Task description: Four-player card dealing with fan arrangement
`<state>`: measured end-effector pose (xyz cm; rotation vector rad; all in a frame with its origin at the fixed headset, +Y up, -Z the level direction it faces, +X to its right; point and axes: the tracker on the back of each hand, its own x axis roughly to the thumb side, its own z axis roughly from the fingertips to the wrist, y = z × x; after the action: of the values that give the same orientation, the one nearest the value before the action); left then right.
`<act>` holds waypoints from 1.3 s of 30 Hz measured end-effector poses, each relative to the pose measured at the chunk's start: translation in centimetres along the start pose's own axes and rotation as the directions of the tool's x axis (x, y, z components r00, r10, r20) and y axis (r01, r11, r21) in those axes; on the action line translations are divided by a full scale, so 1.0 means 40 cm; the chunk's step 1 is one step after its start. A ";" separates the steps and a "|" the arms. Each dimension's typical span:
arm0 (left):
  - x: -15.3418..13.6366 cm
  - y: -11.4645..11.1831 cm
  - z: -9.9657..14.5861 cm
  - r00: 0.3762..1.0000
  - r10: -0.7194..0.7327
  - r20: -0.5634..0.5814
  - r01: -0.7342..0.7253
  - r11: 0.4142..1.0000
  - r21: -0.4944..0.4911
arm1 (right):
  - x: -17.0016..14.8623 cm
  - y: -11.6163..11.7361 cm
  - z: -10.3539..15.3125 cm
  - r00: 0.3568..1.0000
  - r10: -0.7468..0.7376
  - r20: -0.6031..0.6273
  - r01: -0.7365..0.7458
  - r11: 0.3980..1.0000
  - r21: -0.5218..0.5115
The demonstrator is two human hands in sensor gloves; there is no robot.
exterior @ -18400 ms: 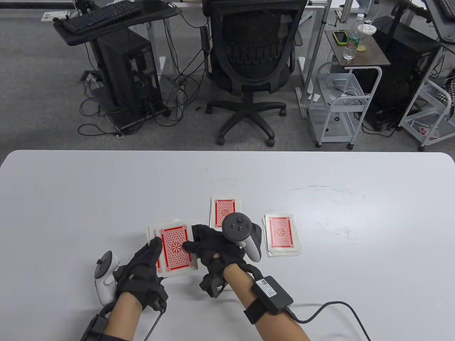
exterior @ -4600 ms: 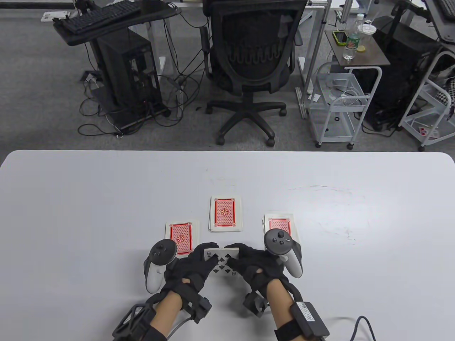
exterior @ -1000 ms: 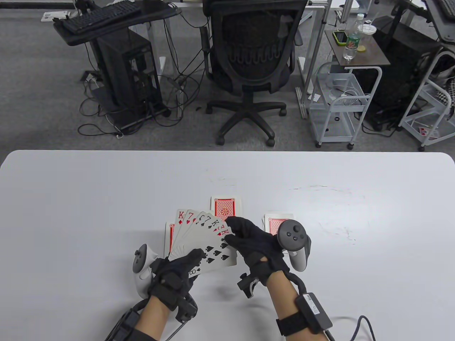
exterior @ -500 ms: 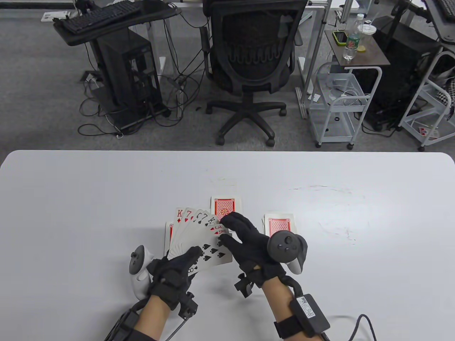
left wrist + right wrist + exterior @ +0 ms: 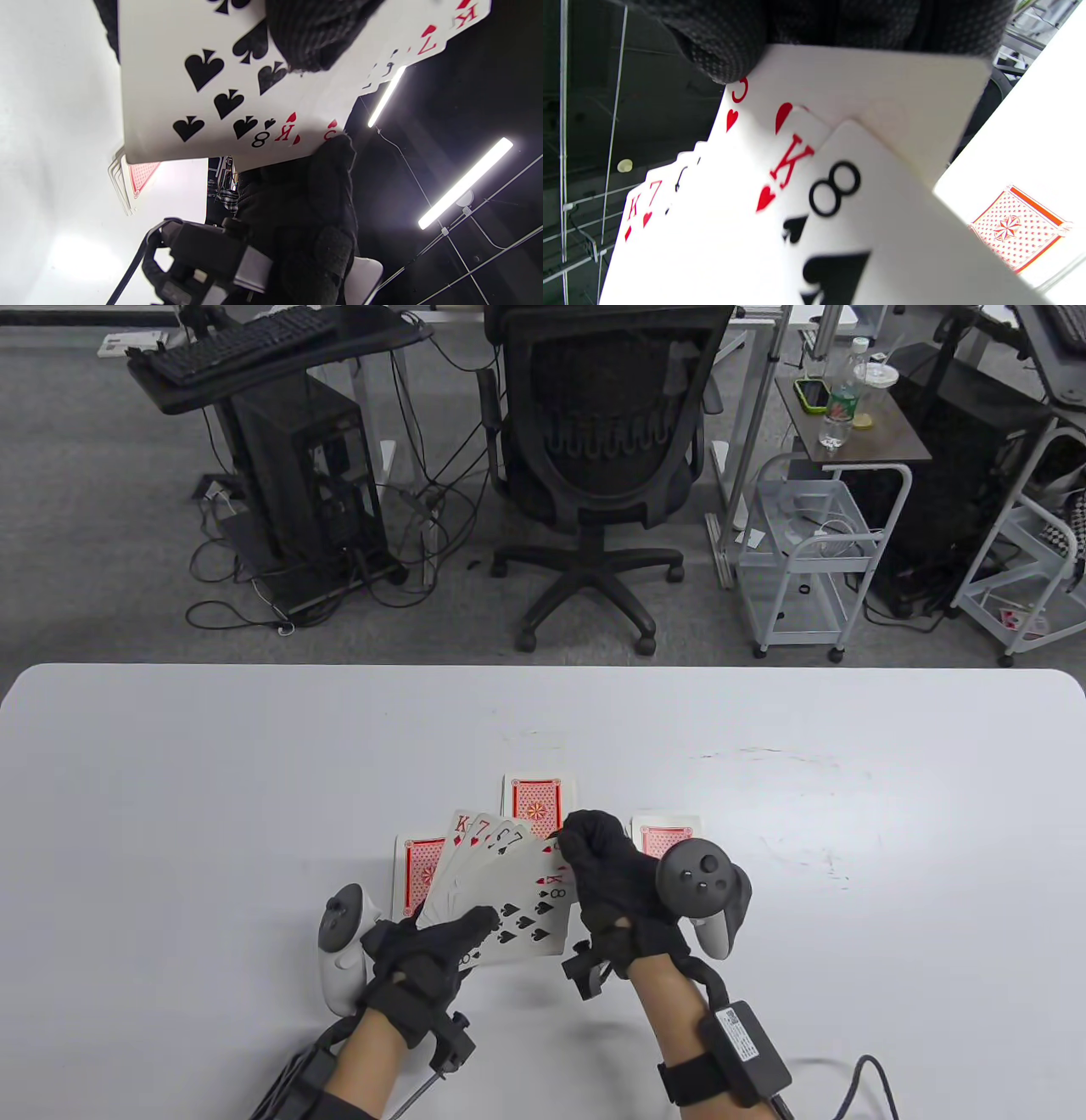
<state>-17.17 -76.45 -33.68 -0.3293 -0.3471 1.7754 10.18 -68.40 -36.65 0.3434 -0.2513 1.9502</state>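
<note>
A dark gloved thumb (image 5: 312, 38) presses the fanned cards (image 5: 237, 84), eight of spades foremost; below, the other hand's fingers (image 5: 335, 156) touch the fan's edge.

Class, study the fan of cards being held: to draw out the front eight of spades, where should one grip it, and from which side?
Pinch the eight of spades at its free right edge, coming from the right. It lies frontmost, while the left hand pins the fan's lower left corner.

Glossy paper cards (image 5: 509, 891), knitted cloth gloves (image 5: 424, 959)
</note>
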 end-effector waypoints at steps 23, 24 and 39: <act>0.021 -0.044 -0.025 0.916 -0.396 -0.060 0.355 0.873 -0.335 | -0.011 -0.156 -0.032 0.987 -0.146 0.059 0.149 0.988 -0.040; 0.018 -0.050 -0.026 0.906 -0.417 -0.073 0.369 0.862 -0.347 | 0.001 -0.146 -0.036 0.983 -0.165 0.082 0.164 0.986 0.021; -0.011 -0.061 -0.025 0.897 -0.428 -0.108 0.352 0.841 -0.410 | 0.063 0.010 -0.032 0.990 -0.050 0.135 -0.005 0.926 0.378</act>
<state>-14.51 -76.27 -33.62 -0.6587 -0.5777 1.2495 8.74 -65.97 -36.98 0.7376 0.0423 1.9485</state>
